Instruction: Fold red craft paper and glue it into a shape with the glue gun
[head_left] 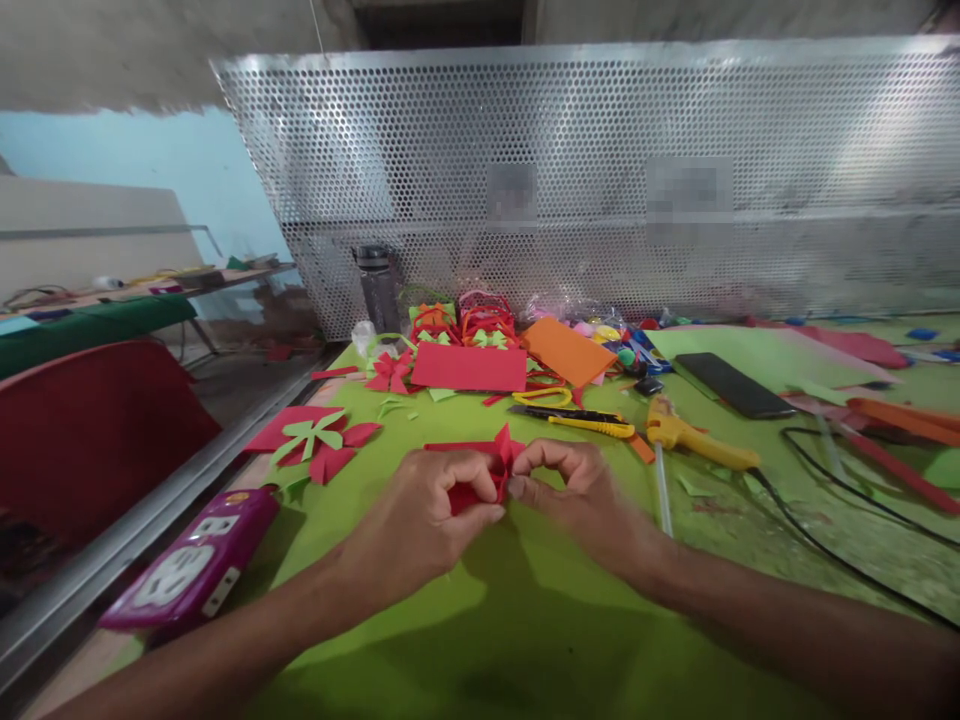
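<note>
Between my hands, over the green table cover (495,640), is a folded red paper piece (504,447) with a pointed petal standing up. My left hand (439,500) pinches it from the left, thumb and forefinger curled together. From the right, my right hand (574,490) pinches its edge with thumb and forefinger. Behind my fingers lies a flat red paper (465,446), partly hidden. A yellow utility knife (592,424) rests just beyond my right hand, and a yellow hot glue gun (694,438) lies to the right with its cord trailing off.
Red and green cut-paper flowers (315,440) and a purple power strip (199,560) lie on the left. A red card (470,367), an orange card (568,350) and a water bottle (377,290) are at the back. A black phone (731,385) lies right, before a perforated metal panel (600,130).
</note>
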